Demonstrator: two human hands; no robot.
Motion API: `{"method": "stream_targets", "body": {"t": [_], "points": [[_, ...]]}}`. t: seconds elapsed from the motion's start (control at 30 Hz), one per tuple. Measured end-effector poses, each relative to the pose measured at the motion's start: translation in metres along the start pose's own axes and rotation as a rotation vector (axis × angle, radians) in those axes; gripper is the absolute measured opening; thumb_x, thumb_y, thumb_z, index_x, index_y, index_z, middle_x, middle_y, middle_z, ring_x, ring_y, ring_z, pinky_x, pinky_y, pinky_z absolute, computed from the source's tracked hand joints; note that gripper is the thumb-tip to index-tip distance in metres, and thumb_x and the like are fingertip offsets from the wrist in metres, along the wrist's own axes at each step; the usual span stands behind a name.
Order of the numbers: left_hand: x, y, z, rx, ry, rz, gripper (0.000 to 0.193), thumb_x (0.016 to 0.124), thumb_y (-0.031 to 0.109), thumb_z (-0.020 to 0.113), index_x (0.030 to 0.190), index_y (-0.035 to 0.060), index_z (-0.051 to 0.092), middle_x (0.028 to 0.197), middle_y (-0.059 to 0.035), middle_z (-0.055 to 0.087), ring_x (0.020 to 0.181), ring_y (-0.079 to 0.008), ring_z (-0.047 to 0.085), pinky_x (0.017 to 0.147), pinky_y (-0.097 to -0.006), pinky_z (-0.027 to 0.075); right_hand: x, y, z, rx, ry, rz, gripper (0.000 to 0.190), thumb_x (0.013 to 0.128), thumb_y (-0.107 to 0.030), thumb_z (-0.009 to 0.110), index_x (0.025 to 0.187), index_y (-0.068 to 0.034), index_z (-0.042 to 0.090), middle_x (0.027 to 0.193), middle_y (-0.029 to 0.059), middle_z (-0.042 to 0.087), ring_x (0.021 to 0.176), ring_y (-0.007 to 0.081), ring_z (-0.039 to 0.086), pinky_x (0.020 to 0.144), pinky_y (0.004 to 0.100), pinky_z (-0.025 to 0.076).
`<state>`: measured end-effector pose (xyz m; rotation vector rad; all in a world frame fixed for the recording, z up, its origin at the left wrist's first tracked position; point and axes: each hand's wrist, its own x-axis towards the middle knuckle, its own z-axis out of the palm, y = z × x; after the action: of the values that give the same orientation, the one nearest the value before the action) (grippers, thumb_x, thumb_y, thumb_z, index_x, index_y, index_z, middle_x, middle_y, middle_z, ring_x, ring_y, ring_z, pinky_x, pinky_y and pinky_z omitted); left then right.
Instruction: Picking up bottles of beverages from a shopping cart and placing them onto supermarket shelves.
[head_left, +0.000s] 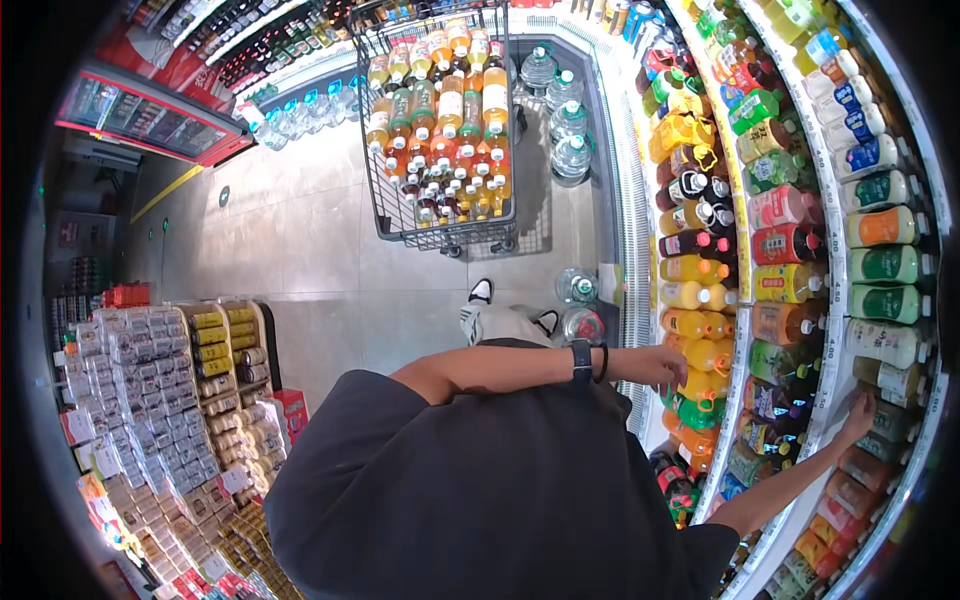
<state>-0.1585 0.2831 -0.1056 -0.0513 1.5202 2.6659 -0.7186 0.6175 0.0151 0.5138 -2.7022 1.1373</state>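
Note:
My left hand (666, 369), with a dark watch on its wrist, hangs with loosely bent fingers in front of the lower shelf, beside large orange drink bottles (697, 382) and above a green bottle (694, 412). It appears to hold nothing. Farther right, my right hand (862, 415) reaches to the front of another shelf, at a row of drink bottles with pale labels (892, 381). Darker bottles (894, 421) lie right beside it. Whether its fingers grip a bottle cannot be told. A black wire shopping cart (442, 238) full of tea and juice bottles (450, 105) stands ahead.
Large water bottles (571, 157) stand on the low ledge along the shelves, two of them (577, 286) near my feet. Stacked cans (150, 360) fill a display on the left. A red-framed cooler (150, 120) stands at the upper left. Tiled floor (315, 247) lies between.

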Motion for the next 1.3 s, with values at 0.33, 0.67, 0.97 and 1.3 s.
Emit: {"method": "stream_targets", "body": {"t": [0.33, 0.67, 0.97, 1.3], "points": [[0.001, -0.001, 0.007, 0.001, -0.040, -0.083, 0.019, 0.089, 0.005, 0.050, 0.104, -0.0013, 0.060, 0.095, -0.0073, 0.062, 0.089, -0.0132, 0.062, 0.079, -0.0294, 0.055, -0.006, -0.017, -0.040, -0.730, 0.335, 0.008, 0.049, 0.091, -0.048, 0.055, 0.123, -0.013, 0.067, 0.107, 0.0137, 0.072, 0.091, 0.0344, 0.069, 0.085, 0.0452, 0.052], [0.012, 0.018, 0.015, 0.056, -0.109, -0.268, 0.030, 0.086, -0.006, 0.044, 0.110, 0.0000, 0.060, 0.092, -0.0035, 0.062, 0.089, -0.0134, 0.062, 0.085, -0.0274, 0.050, -0.041, -0.086, 0.040, -0.442, 0.295, 0.124, 0.051, 0.089, -0.051, 0.057, 0.069, -0.007, 0.072, 0.066, 0.0090, 0.070, 0.071, 0.0277, 0.071, 0.073, 0.0397, 0.055], [0.021, 0.015, 0.017, 0.073, -0.113, -0.344, 0.033, 0.085, -0.008, 0.045, 0.112, 0.0023, 0.061, 0.089, -0.0022, 0.060, 0.089, -0.0143, 0.063, 0.085, -0.0265, 0.050, -0.055, -0.134, 0.036, -0.328, 0.280, 0.323, 0.053, 0.089, -0.058, 0.057, 0.067, -0.012, 0.072, 0.055, -0.0034, 0.066, 0.074, 0.0174, 0.071, 0.075, 0.0341, 0.056], [0.026, 0.020, 0.016, 0.090, -0.116, -0.368, 0.032, 0.085, -0.006, 0.045, 0.113, 0.0020, 0.061, 0.091, -0.0041, 0.062, 0.092, -0.0154, 0.063, 0.087, -0.0266, 0.050, -0.064, -0.109, 0.038, -0.324, 0.456, 0.168, 0.057, 0.093, -0.053, 0.053, 0.058, -0.011, 0.068, 0.056, -0.0009, 0.066, 0.072, 0.0221, 0.069, 0.076, 0.0354, 0.054]]}}
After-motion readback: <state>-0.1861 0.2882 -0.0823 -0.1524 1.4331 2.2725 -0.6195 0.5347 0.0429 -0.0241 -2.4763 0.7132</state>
